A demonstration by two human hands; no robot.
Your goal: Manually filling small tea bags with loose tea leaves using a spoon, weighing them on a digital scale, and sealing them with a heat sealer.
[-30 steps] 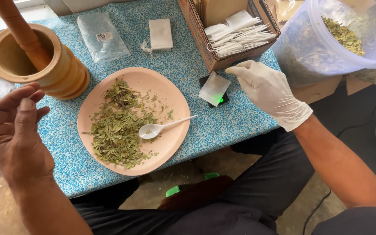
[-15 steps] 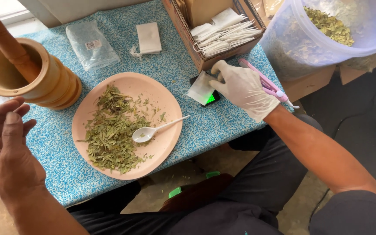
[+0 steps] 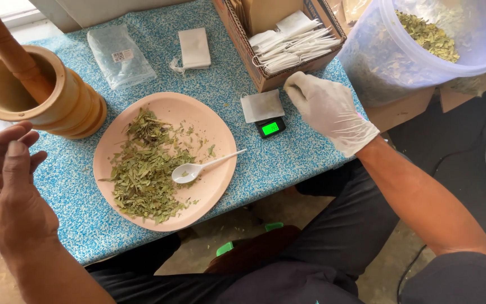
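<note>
- The table point(image 3: 310, 152), covered in blue speckled cloth, lies under both hands.
- A clear tub point(image 3: 423, 62) of dried leaves stands up and to the right of the gloved fingers, well apart.
- The pink plate point(image 3: 220, 135) of leaves sits between the hands, a white spoon point(image 3: 189, 170) on it, handle pointing toward the right hand.
- A wooden mortar point(image 3: 68, 107) with its pestle stands just above the left hand point(image 3: 9, 191), which is bare, empty, fingers loosely curled and apart, touching nothing.
- A cardboard box point(image 3: 243, 39) of white sachets sits just above the right hand point(image 3: 330, 112), nearly touching the fingertips.
- A clear packet point(image 3: 120, 56) with a small white label lies flat far left of the gloved fingers; a white folded sachet point(image 3: 194, 48) lies beside it.
- The right hand, in a white glove, has fingers bent, slightly apart, holding nothing.
- A small white paper sachet point(image 3: 261, 105) lies flat on a little scale point(image 3: 271, 128) with a green screen, just left of those fingers; the right hand is much nearer.
</note>
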